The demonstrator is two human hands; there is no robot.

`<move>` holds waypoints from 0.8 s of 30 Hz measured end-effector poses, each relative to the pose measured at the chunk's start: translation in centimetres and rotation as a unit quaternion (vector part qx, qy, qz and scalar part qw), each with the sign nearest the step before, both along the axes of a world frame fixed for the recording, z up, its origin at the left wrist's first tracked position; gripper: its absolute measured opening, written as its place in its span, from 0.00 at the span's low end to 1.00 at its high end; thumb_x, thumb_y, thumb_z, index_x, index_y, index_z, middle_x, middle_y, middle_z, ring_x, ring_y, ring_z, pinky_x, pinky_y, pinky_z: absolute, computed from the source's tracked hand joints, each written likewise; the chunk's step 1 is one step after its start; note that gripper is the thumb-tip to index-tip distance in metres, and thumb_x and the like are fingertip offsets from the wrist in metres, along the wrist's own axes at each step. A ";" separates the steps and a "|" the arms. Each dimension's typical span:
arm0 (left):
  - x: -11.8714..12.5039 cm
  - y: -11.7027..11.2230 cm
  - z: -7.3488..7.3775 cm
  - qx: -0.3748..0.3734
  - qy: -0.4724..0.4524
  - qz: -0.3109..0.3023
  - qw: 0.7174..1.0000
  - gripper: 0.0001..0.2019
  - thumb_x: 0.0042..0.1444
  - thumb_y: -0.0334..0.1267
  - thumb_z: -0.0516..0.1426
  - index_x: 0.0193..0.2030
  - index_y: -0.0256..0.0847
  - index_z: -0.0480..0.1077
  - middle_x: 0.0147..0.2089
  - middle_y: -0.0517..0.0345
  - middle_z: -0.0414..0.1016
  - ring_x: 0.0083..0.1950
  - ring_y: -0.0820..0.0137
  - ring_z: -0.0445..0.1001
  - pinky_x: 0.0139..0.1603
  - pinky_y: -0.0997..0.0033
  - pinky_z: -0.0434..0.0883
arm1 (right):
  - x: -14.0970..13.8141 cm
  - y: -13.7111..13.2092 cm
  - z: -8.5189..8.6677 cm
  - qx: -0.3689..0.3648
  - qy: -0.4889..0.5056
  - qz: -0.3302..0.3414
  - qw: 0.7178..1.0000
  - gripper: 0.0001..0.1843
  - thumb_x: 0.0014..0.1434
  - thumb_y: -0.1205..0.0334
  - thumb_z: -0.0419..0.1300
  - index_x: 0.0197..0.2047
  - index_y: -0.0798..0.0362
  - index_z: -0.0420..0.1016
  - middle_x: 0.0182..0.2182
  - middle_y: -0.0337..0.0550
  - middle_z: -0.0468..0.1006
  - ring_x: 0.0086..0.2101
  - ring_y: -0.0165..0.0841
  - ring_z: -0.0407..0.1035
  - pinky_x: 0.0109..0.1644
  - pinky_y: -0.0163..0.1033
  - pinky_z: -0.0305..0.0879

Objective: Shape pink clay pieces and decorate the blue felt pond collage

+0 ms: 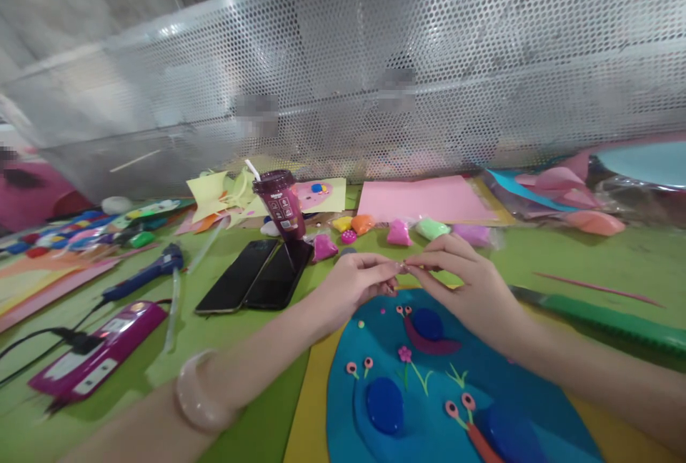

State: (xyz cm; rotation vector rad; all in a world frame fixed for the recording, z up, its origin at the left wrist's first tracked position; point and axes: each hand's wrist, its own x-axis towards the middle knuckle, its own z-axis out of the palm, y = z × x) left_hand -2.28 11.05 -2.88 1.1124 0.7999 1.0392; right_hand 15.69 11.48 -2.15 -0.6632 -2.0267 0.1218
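Note:
My left hand (360, 283) and my right hand (465, 279) meet fingertip to fingertip above the far edge of a round blue board (429, 395). Both are closed in a pinch; whatever is between the fingertips is too small to make out. Clay snails decorate the board: one has a purple body (429, 340), another a red body (479, 441), each with a blue shell and pink eyes on stalks. A blue snail shell (384, 404) lies at the left, near a small pink clay flower (404, 354) with green grass blades.
Two phones (236, 277) and a purple drink cup (281, 206) stand left of my hands. Bagged clay (399, 233) and pink paper (423, 198) lie behind. A glue gun (144, 274) and power strip (101, 356) are far left; a green cutter (611, 319) is at right.

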 end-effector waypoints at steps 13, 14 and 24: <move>0.3 -0.2 0.0 -0.012 0.004 -0.005 1.000 0.07 0.43 0.38 0.65 0.26 0.35 0.74 0.23 0.61 0.71 0.26 0.75 0.68 0.33 0.74 0.64 | -0.1 -0.2 -0.2 -0.005 0.009 0.017 1.000 0.08 0.62 0.63 0.55 0.39 0.51 0.76 0.31 0.42 0.71 0.34 0.35 0.66 0.36 0.43 0.66; 0.3 -0.2 0.0 -0.012 0.003 -0.007 1.000 0.08 0.44 0.38 0.65 0.26 0.35 0.74 0.23 0.61 0.71 0.26 0.75 0.68 0.33 0.74 0.64 | -0.1 -0.3 -0.2 -0.004 0.007 0.022 1.000 0.08 0.62 0.64 0.55 0.39 0.51 0.76 0.31 0.42 0.71 0.34 0.35 0.65 0.36 0.43 0.66; 0.2 0.0 -0.1 -0.007 -0.012 -0.022 1.000 0.08 0.45 0.39 0.65 0.28 0.36 0.76 0.24 0.61 0.72 0.27 0.77 0.68 0.33 0.75 0.64 | -0.1 -0.3 -0.2 -0.015 0.009 0.043 0.999 0.10 0.62 0.66 0.54 0.44 0.53 0.75 0.32 0.44 0.70 0.35 0.34 0.67 0.35 0.39 0.68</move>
